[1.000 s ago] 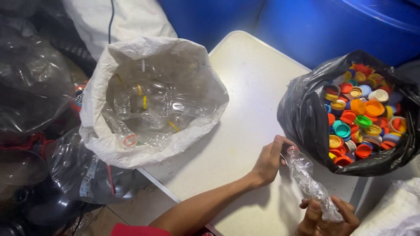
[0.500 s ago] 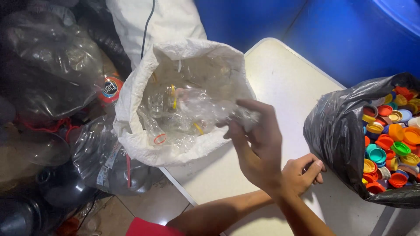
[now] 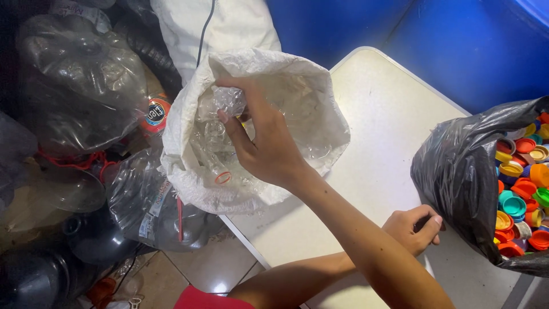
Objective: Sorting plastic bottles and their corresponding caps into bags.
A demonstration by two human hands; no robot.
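My right hand [image 3: 266, 146] reaches across into the mouth of a white woven sack [image 3: 320, 109], its fingers around a crumpled clear plastic bottle [image 3: 229, 102]. More clear bottles lie inside the sack, one with a red ring [image 3: 223, 177]. My left hand [image 3: 414, 226] rests on the pale table [image 3: 377, 143] with its fingers curled shut, right beside a black plastic bag [image 3: 457, 171] full of coloured bottle caps [image 3: 520, 189]. Nothing shows inside the left fist. My right forearm crosses over my left arm.
Dark and clear plastic bags stuffed with bottles [image 3: 80, 97] pile up on the floor to the left. A white sack [image 3: 211, 28] stands behind the open one. A blue wall [image 3: 457, 40] runs along the table's far side. Tiled floor [image 3: 211, 263] shows below the table edge.
My right hand has carried the crumpled bottle from beside the black bag over to the white sack and into its mouth. My left hand stayed near the black bag and closed.
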